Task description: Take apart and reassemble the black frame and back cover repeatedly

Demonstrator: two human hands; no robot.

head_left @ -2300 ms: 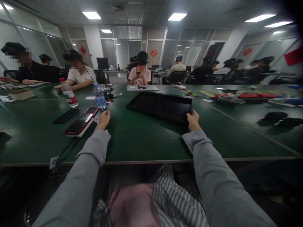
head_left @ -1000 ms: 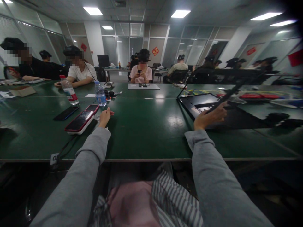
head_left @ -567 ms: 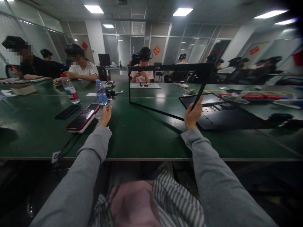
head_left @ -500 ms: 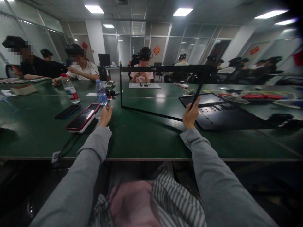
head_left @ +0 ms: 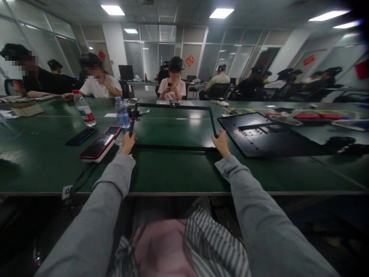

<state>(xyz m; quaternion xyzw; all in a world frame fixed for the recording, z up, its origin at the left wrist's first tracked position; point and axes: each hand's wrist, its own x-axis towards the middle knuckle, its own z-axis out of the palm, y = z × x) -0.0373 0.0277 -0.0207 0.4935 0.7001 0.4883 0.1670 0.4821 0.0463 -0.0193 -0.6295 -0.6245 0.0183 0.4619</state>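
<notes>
I have the left hand (head_left: 128,144) and right hand (head_left: 221,144) gripping the black bezel (head_left: 173,147), unreleased but already separate from the flat panel (head_left: 282,143) at right.

From here I can make out, at the near left edge of the table (head_left: 173,173), a white tag (head_left: 67,191) with a black 0 or O and part of another stroke to its right. In the far middle, a red diamond sign (head_left: 190,60) carries gold characters too small to read; a second red sign (head_left: 309,60), far right, is equally illegible. On the left, print on the red-capped bottle (head_left: 87,113) and the blue-capped bottle (head_left: 123,118) is blurred
</notes>
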